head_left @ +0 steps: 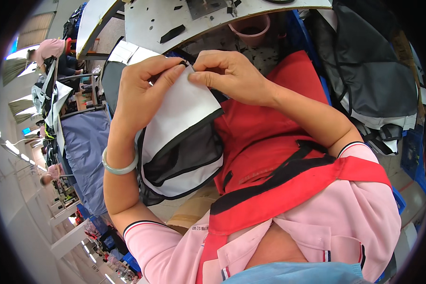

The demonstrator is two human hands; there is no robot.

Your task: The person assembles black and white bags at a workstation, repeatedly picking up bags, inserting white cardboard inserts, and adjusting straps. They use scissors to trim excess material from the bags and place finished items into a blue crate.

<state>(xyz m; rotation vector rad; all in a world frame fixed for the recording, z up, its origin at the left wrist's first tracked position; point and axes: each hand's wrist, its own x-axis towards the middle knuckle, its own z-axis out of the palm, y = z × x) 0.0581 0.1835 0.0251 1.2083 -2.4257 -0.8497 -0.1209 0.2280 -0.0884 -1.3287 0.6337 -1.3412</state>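
Observation:
A sewn fabric piece (175, 109) hangs in front of me. It has a white panel, black binding along its edges and a dark mesh pocket (187, 154) lower down. At its top corner, my left hand (144, 92) pinches the black-trimmed edge between thumb and fingers. Close beside it, my right hand (232, 78) grips the same edge with thumb and curled index finger. The fingertips nearly meet, and the small bit of trim between them is partly hidden. Behind the piece lies my red apron (288, 90).
A white worktable (146, 21) with black scraps stands ahead, a pink bucket (252, 32) beneath its edge. Dark grey sewn pieces (376, 66) are heaped at the right near a blue crate (414, 158). Blue-grey cloth (86, 149) lies at the left; another person (52, 49) sits farther off.

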